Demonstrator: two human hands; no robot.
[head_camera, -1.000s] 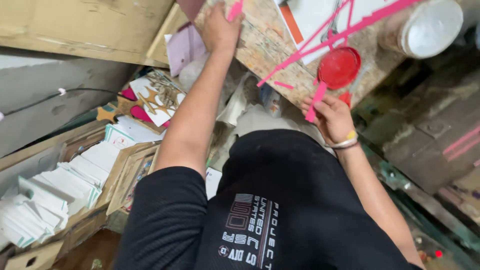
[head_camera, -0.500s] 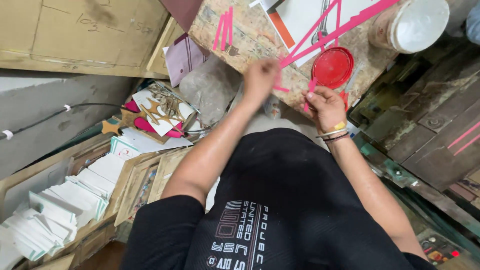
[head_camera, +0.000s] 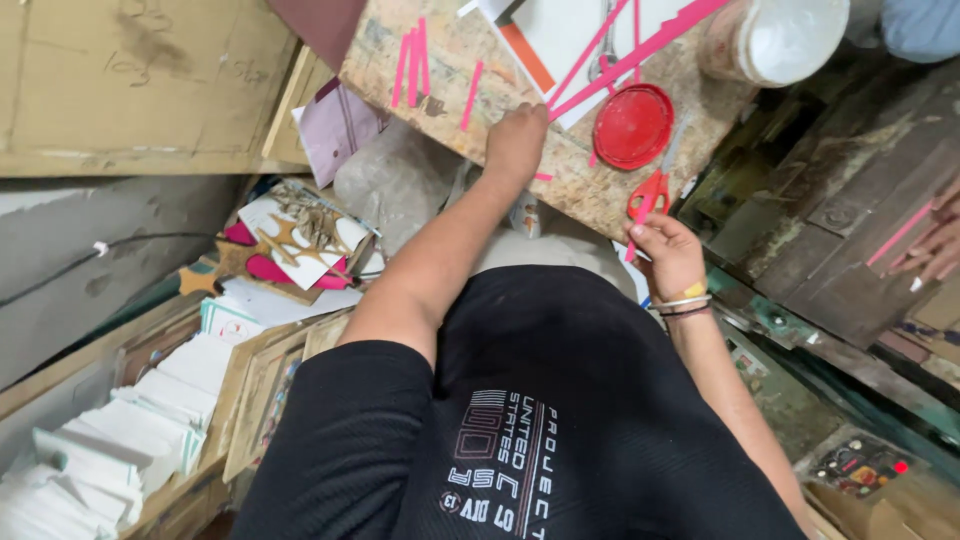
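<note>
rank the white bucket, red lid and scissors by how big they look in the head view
1. white bucket, partly cut off by the frame
2. red lid
3. scissors, held by the right hand

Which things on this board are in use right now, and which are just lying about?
In use:
left hand on the board
right hand at the red-handled scissors
long pink strips over the white sheet

Lying about:
red lid
white bucket
cut short pink strips
white card stacks
</note>
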